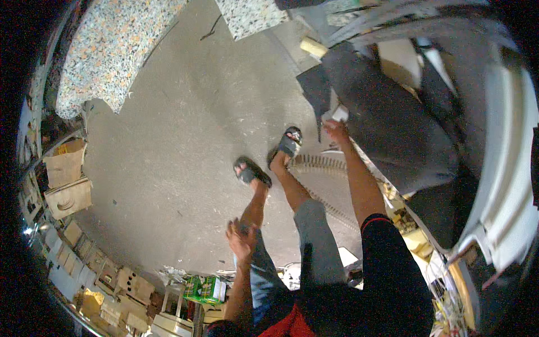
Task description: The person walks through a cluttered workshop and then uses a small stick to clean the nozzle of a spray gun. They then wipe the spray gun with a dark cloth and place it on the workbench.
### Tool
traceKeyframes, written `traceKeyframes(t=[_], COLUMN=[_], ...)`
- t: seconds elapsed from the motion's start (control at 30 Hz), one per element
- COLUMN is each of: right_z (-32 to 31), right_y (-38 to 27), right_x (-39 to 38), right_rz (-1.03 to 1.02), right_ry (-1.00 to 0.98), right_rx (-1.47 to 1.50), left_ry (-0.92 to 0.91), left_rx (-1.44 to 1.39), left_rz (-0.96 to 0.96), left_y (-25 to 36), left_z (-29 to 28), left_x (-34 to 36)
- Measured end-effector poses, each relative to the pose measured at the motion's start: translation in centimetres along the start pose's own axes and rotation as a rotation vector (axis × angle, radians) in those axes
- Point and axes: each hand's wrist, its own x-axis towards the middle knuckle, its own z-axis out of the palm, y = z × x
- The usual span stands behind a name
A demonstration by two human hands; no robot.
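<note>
My left hand [241,241] hangs in front of my legs, its fingers loosely apart and holding nothing. Stretched forward to the right, my right hand [336,132] has its fingers closed on a small white object [339,114], too blurred to name by kind. Just beyond it lie dark grey sheets of material [387,106] with a pointed dark flap [315,90] hanging over the edge. My fingers partly hide the underside of the white object.
Speckled foam sheets [115,50] lie at the far left, with another speckled piece [252,17] at the far middle. Cardboard boxes [67,196] line the left side. A ribbed hose [320,163] curves on the floor beside my sandalled feet. Pale curved panels [505,168] stand at the right.
</note>
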Motion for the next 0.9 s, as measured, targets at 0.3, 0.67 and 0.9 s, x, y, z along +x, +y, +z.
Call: traceKeyframes(t=[0.3, 0.67, 0.9], right_z=[8.4, 0.0, -36.9], right_y=[1.7, -6.8, 19.7], right_x=[17.8, -7.4, -13.8], right_rz=[0.335, -0.052, 0.150], right_ry=[-0.007, -0.238, 0.843], right_rx=[0.809, 0.748, 0.873], left_ry=[-0.421, -0.554, -0.647], left_rx=[0.404, 0.548, 0.635], left_rz=[-0.261, -0.444, -0.375], left_y=[2.3, 0.9, -0.7], left_z=[3.7, 3.0, 2.9], left_x=[4.4, 8.7, 9.7])
